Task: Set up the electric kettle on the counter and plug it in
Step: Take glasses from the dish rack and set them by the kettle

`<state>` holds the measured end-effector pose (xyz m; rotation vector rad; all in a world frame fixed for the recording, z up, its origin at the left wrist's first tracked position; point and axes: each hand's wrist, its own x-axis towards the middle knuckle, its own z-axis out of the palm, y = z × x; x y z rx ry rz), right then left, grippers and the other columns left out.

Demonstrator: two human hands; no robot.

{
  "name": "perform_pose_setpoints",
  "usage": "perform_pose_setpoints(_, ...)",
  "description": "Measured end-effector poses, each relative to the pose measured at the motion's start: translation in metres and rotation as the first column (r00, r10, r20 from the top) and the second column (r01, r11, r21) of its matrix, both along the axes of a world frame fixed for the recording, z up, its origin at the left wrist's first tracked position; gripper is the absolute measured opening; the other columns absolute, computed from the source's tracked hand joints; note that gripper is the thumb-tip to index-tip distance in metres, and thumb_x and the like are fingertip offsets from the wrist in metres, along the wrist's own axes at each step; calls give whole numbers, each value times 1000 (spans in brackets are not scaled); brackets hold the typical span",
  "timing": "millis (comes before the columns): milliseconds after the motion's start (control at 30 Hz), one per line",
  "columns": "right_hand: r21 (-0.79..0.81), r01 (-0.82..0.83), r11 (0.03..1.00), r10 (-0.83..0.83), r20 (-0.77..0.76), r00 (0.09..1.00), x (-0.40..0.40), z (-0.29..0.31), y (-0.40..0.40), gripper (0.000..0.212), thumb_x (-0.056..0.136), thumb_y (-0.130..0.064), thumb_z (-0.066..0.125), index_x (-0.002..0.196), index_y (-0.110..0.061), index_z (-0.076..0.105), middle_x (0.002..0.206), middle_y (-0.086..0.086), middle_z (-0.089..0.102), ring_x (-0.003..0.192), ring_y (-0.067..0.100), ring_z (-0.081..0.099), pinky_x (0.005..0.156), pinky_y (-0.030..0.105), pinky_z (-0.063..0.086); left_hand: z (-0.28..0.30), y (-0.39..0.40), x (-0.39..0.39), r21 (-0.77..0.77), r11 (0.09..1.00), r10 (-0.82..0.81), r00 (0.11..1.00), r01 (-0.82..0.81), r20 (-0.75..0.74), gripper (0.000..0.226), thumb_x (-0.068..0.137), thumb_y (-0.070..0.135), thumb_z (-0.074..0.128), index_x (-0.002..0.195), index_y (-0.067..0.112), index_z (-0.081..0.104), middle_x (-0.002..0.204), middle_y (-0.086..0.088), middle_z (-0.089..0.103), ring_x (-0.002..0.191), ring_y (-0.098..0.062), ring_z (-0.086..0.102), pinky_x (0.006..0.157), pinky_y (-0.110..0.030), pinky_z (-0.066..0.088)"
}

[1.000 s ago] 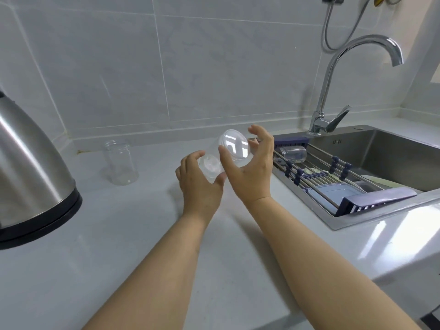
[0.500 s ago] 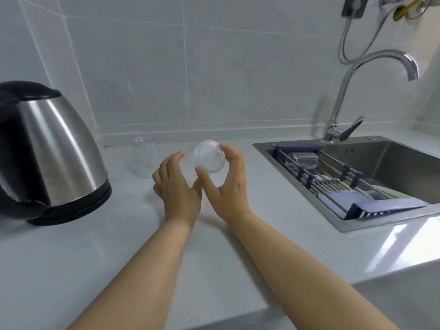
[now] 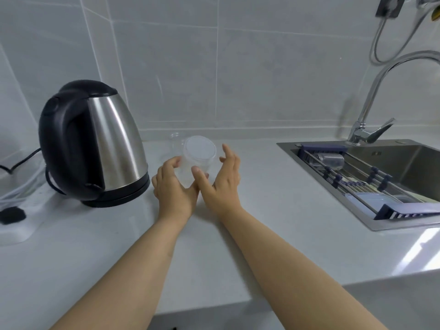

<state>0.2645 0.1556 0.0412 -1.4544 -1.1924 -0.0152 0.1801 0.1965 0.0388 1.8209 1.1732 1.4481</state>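
Observation:
The electric kettle (image 3: 104,144), steel with a black handle and lid, stands on its black base on the white counter (image 3: 273,210) at the left. A black cord (image 3: 22,159) runs off behind it. Just right of the kettle, my left hand (image 3: 175,189) and my right hand (image 3: 225,179) hold a small clear jar (image 3: 197,158) with a white lid, tilted so the lid faces me. My left fingers grip its side. My right thumb presses its lower edge, while my right fingers are spread a little off the lid.
A white power strip (image 3: 16,231) with a black plug (image 3: 12,215) lies at the far left. A second clear jar (image 3: 174,137) stands by the wall behind my hands. At the right are the steel sink (image 3: 414,163), a drying rack (image 3: 371,184), a tap (image 3: 371,129) and a wall socket (image 3: 390,5).
The view has swung left, bringing the whole kettle and the power strip into sight. My hands have carried the clear jar left, closer to the kettle, with the lid now on it.

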Motion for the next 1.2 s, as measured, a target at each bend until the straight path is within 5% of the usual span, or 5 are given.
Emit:
perform_pose_setpoints(100, 2, -30, 1000, 30, -71, 997, -18, 3, 11, 72, 77, -60, 48, 135, -18, 37, 127, -10, 43, 120, 7, 41, 108, 35, 24, -1, 6, -3, -65, 998, 13, 997, -8, 79, 64, 71, 40, 78, 124, 21, 47, 112, 14, 43, 122, -22, 40, 106, -42, 37)
perform_pose_setpoints(367, -16, -30, 999, 26, -206, 978, -15, 5, 41, 51, 79, -47, 66, 122, -26, 51, 112, -19, 52, 112, 2, 47, 108, 39, 29, -5, 31, 1, -164, 985, 73, 995, -61, 72, 72, 70, 52, 76, 129, 22, 49, 124, 4, 53, 122, -19, 37, 104, -41, 39)
perform_pose_setpoints(633, -63, -58, 996, 42, -232, 972, -10, 6, 58, 50, 70, -53, 66, 113, -32, 53, 109, -19, 58, 111, 3, 51, 103, 31, 28, -6, 49, 0, -230, 971, 63, 998, -60, 7, 69, 72, 52, 74, 129, 24, 48, 125, 6, 53, 124, -17, 32, 102, -38, 40)
perform_pose_setpoints(833, -125, -72, 990, 39, -251, 967, -5, 4, 64, 46, 70, -51, 70, 108, -36, 51, 108, -18, 59, 111, 4, 51, 107, 40, 32, -7, 55, 1, -275, 957, 79, 995, -91, -55, 72, 71, 52, 75, 130, 20, 47, 123, 4, 55, 124, -22, 34, 102, -40, 41)
perform_pose_setpoints(1200, -242, -102, 965, 30, -286, 958, -3, 5, 65, 45, 82, -41, 67, 122, -29, 53, 114, -15, 57, 122, 11, 46, 95, 29, 22, -10, 58, 0, -267, 959, 26, 966, -97, -257, 66, 84, 29, 61, 144, 17, 37, 140, -6, 48, 134, -30, 26, 109, -41, 35)
